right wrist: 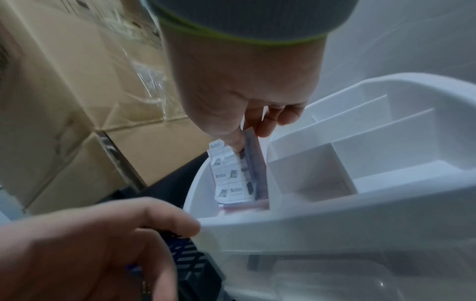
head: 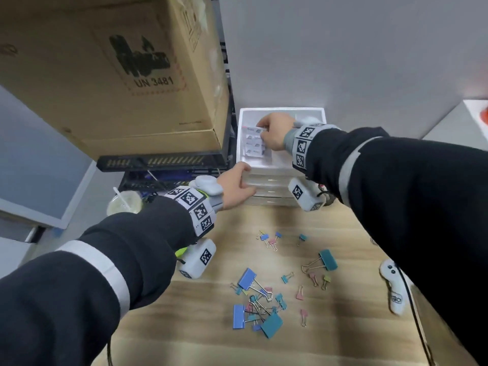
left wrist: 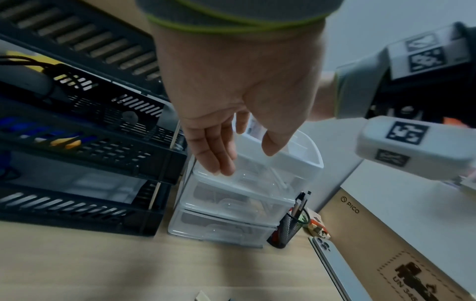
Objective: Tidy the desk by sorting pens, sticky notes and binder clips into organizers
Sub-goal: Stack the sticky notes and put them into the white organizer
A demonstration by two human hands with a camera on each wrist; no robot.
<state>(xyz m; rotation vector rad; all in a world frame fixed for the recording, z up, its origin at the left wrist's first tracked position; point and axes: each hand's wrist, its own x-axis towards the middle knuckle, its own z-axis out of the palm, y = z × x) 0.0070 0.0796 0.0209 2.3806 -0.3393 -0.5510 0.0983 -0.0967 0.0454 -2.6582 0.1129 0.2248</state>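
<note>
A white drawer organizer [head: 277,180] [left wrist: 231,203] [right wrist: 335,224] stands at the desk's back edge, with an open divided tray on top. My right hand [head: 260,128] [right wrist: 247,132] pinches a wrapped pack of sticky notes [head: 253,143] [right wrist: 229,177] printed "Notes", standing it upright in the tray's leftmost compartment. My left hand [head: 244,180] [left wrist: 239,158] rests against the organizer's front left corner with straight fingers, its thumb on the tray rim. Several coloured binder clips [head: 260,305] lie scattered on the wooden desk in front.
Black stacked letter trays [head: 163,162] [left wrist: 90,142] with a large cardboard box [head: 118,75] on top stand left of the organizer. A mesh pen cup [left wrist: 291,224] and a phone [left wrist: 335,268] sit to its right. A lidded cup [head: 124,204] and a white remote [head: 393,286] flank the clips.
</note>
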